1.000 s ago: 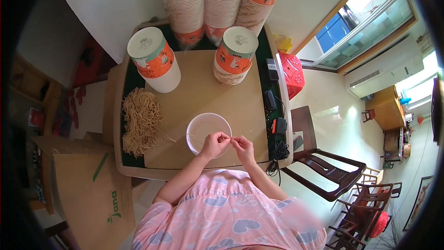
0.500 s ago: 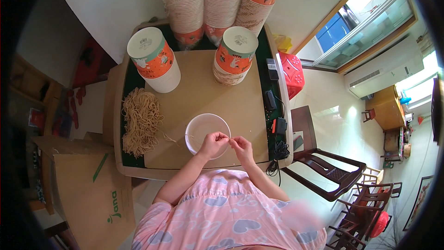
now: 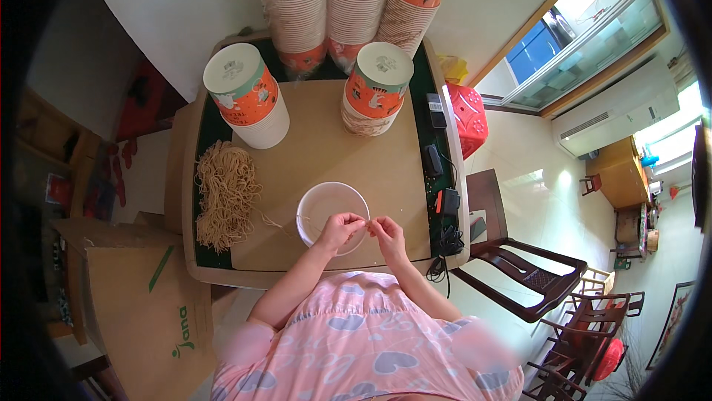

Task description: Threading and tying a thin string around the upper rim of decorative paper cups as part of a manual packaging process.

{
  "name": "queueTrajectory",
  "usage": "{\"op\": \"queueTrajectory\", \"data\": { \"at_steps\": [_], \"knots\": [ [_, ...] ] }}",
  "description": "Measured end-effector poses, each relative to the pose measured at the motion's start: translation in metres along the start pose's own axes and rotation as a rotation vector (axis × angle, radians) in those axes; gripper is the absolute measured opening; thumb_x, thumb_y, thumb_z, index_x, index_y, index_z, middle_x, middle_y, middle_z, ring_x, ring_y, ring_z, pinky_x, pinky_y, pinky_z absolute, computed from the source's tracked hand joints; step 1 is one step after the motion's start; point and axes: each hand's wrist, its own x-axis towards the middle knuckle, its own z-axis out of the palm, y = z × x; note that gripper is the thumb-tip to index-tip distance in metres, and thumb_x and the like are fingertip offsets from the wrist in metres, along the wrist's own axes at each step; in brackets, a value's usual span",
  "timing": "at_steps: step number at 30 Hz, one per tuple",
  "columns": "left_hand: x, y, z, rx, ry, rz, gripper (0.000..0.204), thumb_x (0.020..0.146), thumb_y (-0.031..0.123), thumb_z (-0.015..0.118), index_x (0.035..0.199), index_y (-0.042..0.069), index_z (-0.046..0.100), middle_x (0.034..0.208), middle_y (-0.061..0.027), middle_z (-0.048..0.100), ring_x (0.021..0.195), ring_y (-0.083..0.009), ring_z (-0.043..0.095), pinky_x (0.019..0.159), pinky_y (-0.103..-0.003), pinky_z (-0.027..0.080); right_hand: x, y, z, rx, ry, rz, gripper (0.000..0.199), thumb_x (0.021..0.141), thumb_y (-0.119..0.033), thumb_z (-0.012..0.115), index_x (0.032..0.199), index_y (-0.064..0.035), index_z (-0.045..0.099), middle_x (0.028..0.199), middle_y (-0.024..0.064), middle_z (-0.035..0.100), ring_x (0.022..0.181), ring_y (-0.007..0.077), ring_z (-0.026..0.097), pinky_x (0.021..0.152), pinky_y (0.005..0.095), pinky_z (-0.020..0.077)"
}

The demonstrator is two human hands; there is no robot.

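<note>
Head view: left hand (image 3: 340, 229) and right hand (image 3: 387, 234) pinching thin tan string (image 3: 368, 224) over round white paper bowl (image 3: 326, 206), near brown tabletop's front edge (image 3: 311, 273).

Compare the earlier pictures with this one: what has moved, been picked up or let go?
Nothing visibly changed. Left hand and right hand stay together at the near rim of the white bowl, pinching something too thin to make out; pile of tan strings lies as before.
</note>
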Motion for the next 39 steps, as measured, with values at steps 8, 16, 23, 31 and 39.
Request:
{"op": "queueTrajectory", "data": {
  "at_steps": [8, 16, 23, 31, 39],
  "knots": [
    [0.0, 0.001, 0.001, -0.008, 0.013, -0.033, 0.009, 0.082, 0.015, 0.062, 0.084, 0.006, 0.064, 0.059, 0.0057, 0.05, 0.046, -0.0015, 0.039, 0.04, -0.017, 0.029, 0.0, -0.004, 0.001, 0.026, -0.008, -0.011, 0.019, 0.088, -0.015, 0.055, 0.096, 0.0023, 0.06, 0.082, 0.004, 0.062, 0.073, 0.0089, 0.055, 0.065, 0.0211, 0.0438],
    [-0.003, 0.009, 0.004, -0.009, 0.002, -0.06, 0.006, 0.084, 0.014, 0.059, 0.085, 0.008, 0.061, 0.059, 0.007, 0.046, 0.045, -0.0014, 0.035, 0.04, -0.016, 0.026, 0.0, -0.008, -0.006, -0.143, 0.004, 0.0, 0.012, 0.082, -0.007, 0.062, 0.091, 0.0008, 0.062, 0.079, 0.0033, 0.063, 0.072, 0.0075, 0.056, 0.066, 0.021, 0.0455],
    [-0.005, 0.013, 0.003, -0.084, -0.039, -0.105, 0.006, 0.084, 0.014, 0.058, 0.084, 0.009, 0.06, 0.058, 0.0073, 0.044, 0.044, -0.0011, 0.033, 0.039, -0.016, 0.024, -0.002, -0.015, -0.006, -0.467, 0.002, -0.258, 0.009, 0.078, -0.004, 0.064, 0.086, -0.002, 0.063, 0.077, 0.0059, 0.062, 0.068, 0.0117, 0.057, 0.064, 0.0244, 0.0463],
    [-0.004, 0.012, 0.002, -0.122, -0.024, -0.141, 0.006, 0.083, 0.015, 0.058, 0.08, 0.01, 0.057, 0.055, 0.0073, 0.043, 0.042, -0.001, 0.033, 0.038, -0.016, 0.023, -0.015, -0.028, 0.007, -0.597, -0.054, -0.326, 0.01, 0.073, -0.003, 0.068, 0.081, -0.0023, 0.061, 0.075, 0.0082, 0.06, 0.065, 0.0166, 0.057, 0.059, 0.0263, 0.0457],
    [-0.003, 0.01, -0.006, -0.249, -0.116, -0.214, 0.008, 0.084, 0.015, 0.057, 0.078, 0.009, 0.057, 0.055, 0.007, 0.043, 0.042, -0.001, 0.033, 0.036, -0.016, 0.021, -0.012, -0.022, 0.008, -0.609, -0.027, -0.341, 0.009, 0.075, -0.004, 0.066, 0.083, -0.0016, 0.061, 0.075, 0.0092, 0.06, 0.065, 0.0172, 0.058, 0.059, 0.0267, 0.0464]
  ]
}}
